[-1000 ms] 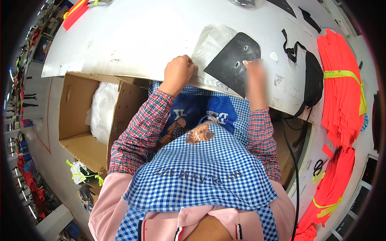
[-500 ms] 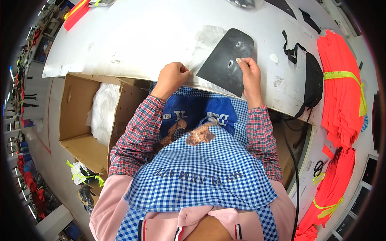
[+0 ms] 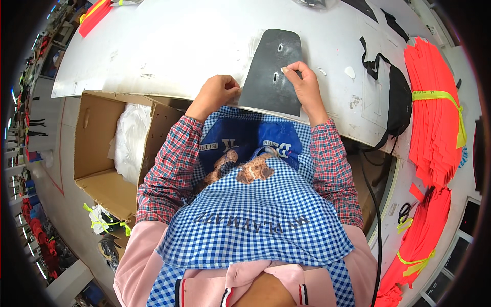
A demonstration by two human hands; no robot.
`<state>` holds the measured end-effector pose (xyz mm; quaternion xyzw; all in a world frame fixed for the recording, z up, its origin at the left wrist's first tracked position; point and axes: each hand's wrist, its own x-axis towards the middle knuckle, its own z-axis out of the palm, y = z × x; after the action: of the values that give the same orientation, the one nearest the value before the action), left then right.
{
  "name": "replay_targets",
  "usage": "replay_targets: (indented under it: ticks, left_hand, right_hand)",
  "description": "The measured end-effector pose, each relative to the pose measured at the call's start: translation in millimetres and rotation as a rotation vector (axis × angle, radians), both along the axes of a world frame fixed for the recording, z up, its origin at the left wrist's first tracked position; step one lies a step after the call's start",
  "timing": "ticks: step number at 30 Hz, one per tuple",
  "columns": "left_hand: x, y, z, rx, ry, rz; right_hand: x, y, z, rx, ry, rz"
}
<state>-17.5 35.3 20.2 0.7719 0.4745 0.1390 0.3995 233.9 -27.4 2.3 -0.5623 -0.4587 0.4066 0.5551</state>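
Observation:
A black flat panel with a rounded top and two small slots lies near the table's front edge. Whitish smudges mark its surface around the slots. My right hand is over its right side, thumb and forefinger pinching a small white piece of chalk beside the lower slot. At the panel's lower left corner, my left hand is closed with its fingertips pressed together. What those fingers hold, if anything, is hidden. A pale, thin sheet shows a little past the panel's left edge.
On the white table are another white piece and a black strapped pouch. Bundled orange-red fabric stands at the right. An open cardboard box is below the left edge; a black cable hangs at the right.
The black panel has shifted left and turned from a slant to nearly upright. My right hand moved left with the chalk. My left hand now meets the panel's corner.

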Motion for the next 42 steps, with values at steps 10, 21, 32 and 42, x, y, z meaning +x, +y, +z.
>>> replay_targets:
  ticks: [10,21,32,42]
  left_hand:
    - [-0.2,9.1,3.9,-0.03,0.02,-0.119]
    - [-0.4,1.8,8.8,0.003,0.02,-0.086]
    - [9.1,-39.6,-17.3,0.466,-0.085,-0.233]
    - [6.4,-38.3,-23.7,0.502,-0.054,-0.236]
  right_hand:
    - [1.4,4.8,0.7,0.024,-0.083,0.014]
    - [3.0,10.6,-5.3,-0.076,-0.134,-0.002]
    - [-2.0,12.1,-4.1,-0.061,-0.315,-0.04]
    - [-9.8,9.7,-5.4,0.0,-0.576,-0.17]
